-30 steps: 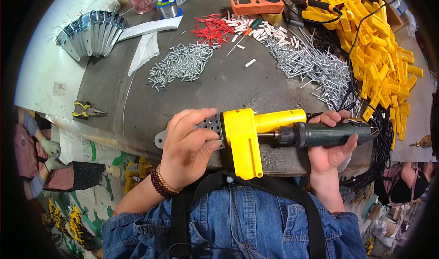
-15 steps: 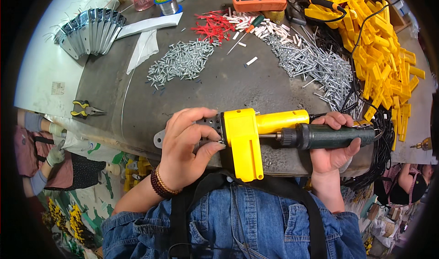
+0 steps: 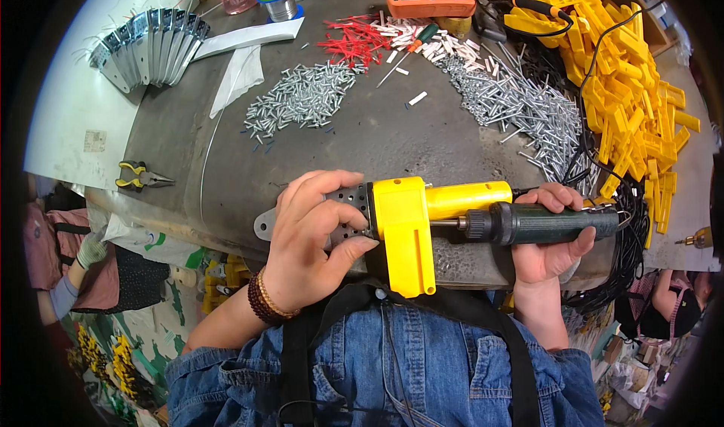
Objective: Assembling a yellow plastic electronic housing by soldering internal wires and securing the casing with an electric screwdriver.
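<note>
Yellow plastic housing (image 3: 403, 231) with metal bracket (image 3: 265, 224) gripped by left hand (image 3: 313, 238); electric screwdriver (image 3: 539, 223) clenched by right hand (image 3: 554, 238), bit seated at housing; fastening judged underway; loose screws (image 3: 302, 99) left piled.

Just one view here, a fisheye on the person's head looking steeply down over their chest. It's close in on both hands, the left hand (image 3: 309, 242) and right hand (image 3: 554, 238), right at the near edge of the table (image 3: 362, 137). The tabletop stretches away toward the top, and edges bend hard near the rim, so the corners are probably too warped to read well.
</note>
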Tool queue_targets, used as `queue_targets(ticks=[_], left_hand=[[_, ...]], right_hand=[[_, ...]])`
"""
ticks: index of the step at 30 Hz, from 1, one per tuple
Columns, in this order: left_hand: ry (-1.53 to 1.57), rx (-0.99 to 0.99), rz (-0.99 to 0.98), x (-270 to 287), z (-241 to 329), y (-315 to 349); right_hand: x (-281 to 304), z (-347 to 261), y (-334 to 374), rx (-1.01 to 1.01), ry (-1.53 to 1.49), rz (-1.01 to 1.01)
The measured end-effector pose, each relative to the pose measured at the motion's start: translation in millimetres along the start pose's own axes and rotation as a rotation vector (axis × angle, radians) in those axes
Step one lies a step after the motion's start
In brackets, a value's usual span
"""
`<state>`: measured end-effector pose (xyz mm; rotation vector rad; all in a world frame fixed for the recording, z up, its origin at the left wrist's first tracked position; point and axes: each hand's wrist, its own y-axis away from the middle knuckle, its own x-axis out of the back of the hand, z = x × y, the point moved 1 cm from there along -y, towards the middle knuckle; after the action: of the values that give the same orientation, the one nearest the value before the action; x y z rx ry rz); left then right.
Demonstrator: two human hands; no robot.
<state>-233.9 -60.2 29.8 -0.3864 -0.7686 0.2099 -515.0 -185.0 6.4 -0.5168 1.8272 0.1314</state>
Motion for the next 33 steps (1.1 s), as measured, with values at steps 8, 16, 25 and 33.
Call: queue_targets(ticks=[8,16,25,33], left_hand=[[0.005,-0.008,0.010,0,0,0],[-0.049,-0.121,0.154,-9,0,0],[-0.026,-0.147,0.143,-10,-5,1],[0.022,-0.103,0.102,-10,-5,1]], right_hand=[[0,0,1,0.004,0.016,0.009],[0,0,1,0.003,0.020,0.003],[4,0,1,0.006,0.007,-0.071],[-2,-6,6,0.026,0.061,-0.109]])
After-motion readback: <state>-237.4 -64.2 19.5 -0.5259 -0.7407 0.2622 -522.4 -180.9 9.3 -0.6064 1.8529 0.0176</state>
